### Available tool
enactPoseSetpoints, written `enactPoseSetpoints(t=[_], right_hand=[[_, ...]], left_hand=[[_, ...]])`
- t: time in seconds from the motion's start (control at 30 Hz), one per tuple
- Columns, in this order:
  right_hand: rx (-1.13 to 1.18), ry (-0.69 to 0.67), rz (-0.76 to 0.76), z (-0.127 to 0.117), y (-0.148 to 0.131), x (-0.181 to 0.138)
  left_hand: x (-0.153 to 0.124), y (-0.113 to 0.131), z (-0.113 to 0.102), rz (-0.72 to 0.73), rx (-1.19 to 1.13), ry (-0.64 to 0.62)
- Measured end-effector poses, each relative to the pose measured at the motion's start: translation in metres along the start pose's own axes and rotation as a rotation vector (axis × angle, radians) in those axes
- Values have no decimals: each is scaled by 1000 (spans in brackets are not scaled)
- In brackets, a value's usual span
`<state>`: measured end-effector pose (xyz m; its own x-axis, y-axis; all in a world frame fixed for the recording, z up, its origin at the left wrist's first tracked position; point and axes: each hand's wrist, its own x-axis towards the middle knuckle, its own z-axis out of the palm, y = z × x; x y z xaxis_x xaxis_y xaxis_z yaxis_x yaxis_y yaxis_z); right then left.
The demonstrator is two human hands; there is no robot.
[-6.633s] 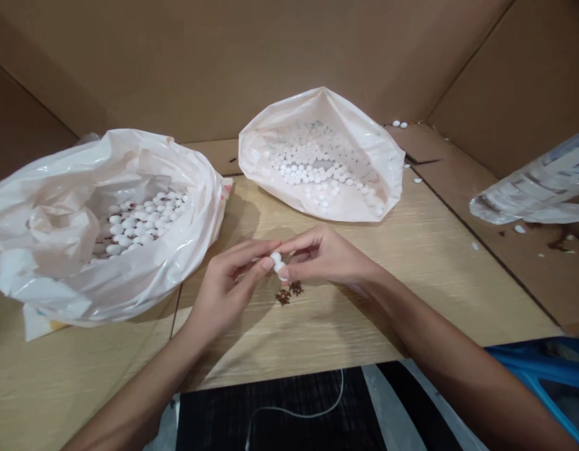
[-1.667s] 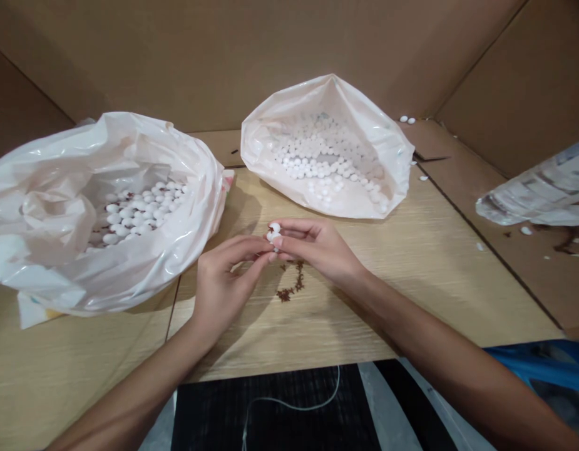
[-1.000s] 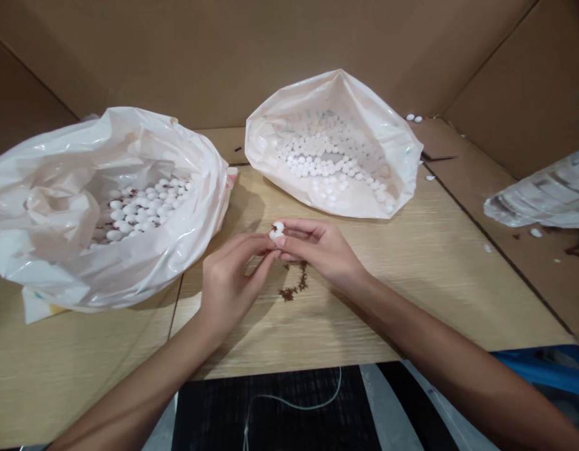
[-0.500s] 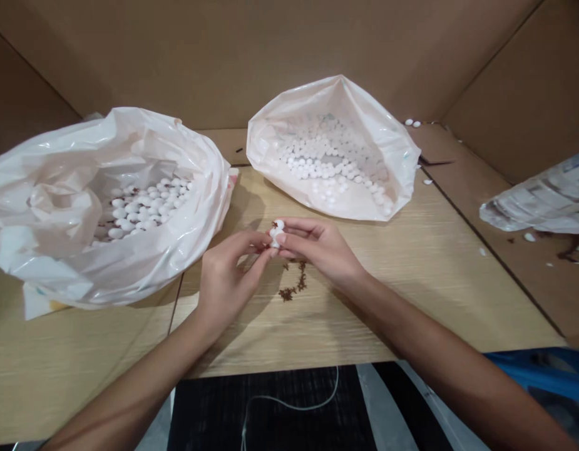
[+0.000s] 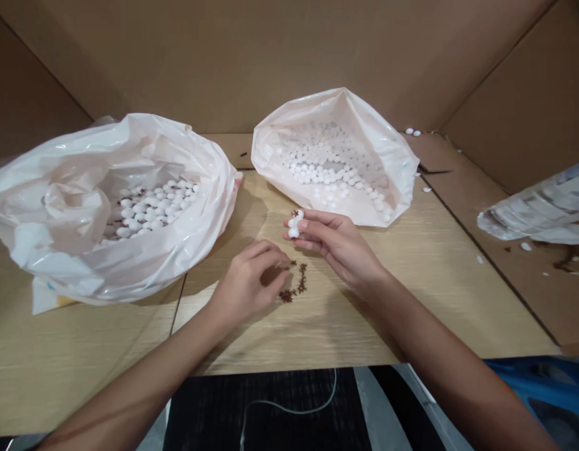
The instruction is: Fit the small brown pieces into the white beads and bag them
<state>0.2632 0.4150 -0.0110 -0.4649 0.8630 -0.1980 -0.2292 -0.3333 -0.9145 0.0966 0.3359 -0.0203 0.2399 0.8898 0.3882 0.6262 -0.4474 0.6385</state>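
Observation:
My right hand point(image 5: 338, 241) pinches a small snowman-like figure of joined white balls point(image 5: 295, 224) between thumb and fingers, with a brown bit near its top. Below and to the left, my left hand point(image 5: 254, 275) hovers at the tabletop with thumb and forefinger apart. Its fingertips are beside small dark-brown branching pieces point(image 5: 302, 279) lying loosely on the wood. Whether a tiny piece touches those fingertips is hard to see. Behind my left hand stands an open white plastic bag point(image 5: 195, 250) with many white pieces point(image 5: 151, 210), some brown bits among them.
A second open white bag point(image 5: 355, 213) holding white balls point(image 5: 312, 172) lies at the back, near the cardboard wall point(image 5: 289, 62). At the right, a clear plastic bottle point(image 5: 528, 207) lies on its side near scattered white bits. A pale cord point(image 5: 298, 411) hangs below the table's front edge.
My left hand has left the white figure and moved down to the brown pieces. My right hand still holds the figure, now slightly farther right and higher.

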Motion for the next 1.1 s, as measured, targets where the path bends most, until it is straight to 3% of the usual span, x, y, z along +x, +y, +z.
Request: enactPoseSetpoints(t=[0.17,0.33,0.53,0.63,0.87,1.1], right_hand=[[35,-36,22,-1,1,1],[46,-67,62,0,-1,-1],[42,-160,112,1,-4,-3],[21,-220,131,0,-2,-3],[17,-293,117,1,1,-5],[11,-267,95,4,2,-6]], left_hand=[[-1,-5,8,-16,25,-78],[1,-5,5,-55,-19,-40],[7,1,-14,-441,-373,210],[9,1,-19,-533,-515,251],[5,-7,-17,-541,-776,300],[7,-4,-18,-455,-699,215]])
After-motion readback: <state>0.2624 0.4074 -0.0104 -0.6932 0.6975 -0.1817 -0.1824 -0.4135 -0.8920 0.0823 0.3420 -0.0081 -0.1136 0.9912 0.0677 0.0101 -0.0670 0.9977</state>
